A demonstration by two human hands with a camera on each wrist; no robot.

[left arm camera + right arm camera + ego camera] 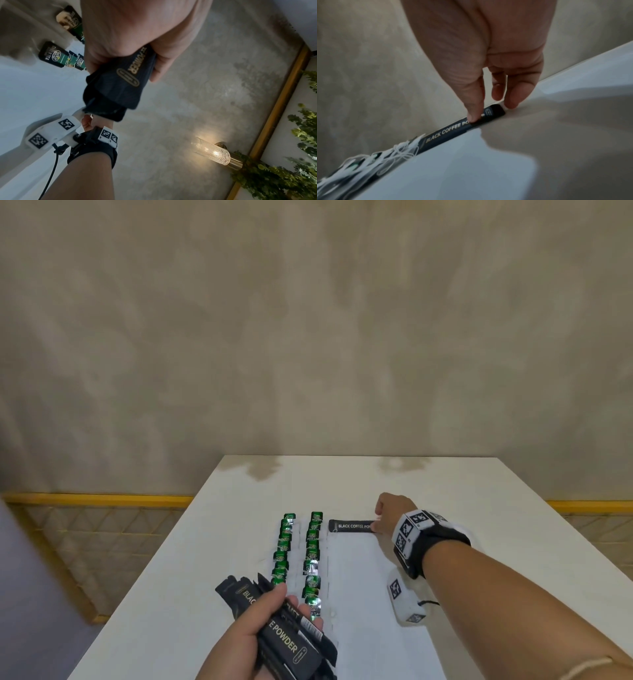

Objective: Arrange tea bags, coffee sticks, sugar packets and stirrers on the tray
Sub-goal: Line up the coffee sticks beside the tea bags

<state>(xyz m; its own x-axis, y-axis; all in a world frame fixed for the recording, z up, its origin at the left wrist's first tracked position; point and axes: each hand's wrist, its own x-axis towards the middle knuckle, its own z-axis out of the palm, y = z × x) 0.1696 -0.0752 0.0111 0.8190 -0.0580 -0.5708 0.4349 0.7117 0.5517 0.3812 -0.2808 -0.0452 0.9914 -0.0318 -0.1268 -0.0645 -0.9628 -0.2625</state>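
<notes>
Beige plaster wall stands behind a white surface [462,508], and no tray edge can be made out on it. Two columns of green tea bags [313,556] run from the near edge toward the far edge, their strings trailing loose. Just right of the far end of those columns lies one black coffee stick [349,525], crosswise. The right hand [390,513] bears on its right end, thumb on top, the other fingertips touching the surface just beyond it. The left hand [246,635] is wrapped round a bundle of coffee sticks [291,635] at the near edge. These sticks look light, thin and slick-skinned, with soft powder inside, so they would likely slide or fan out; pinching one near an end seam seems safest.
</notes>
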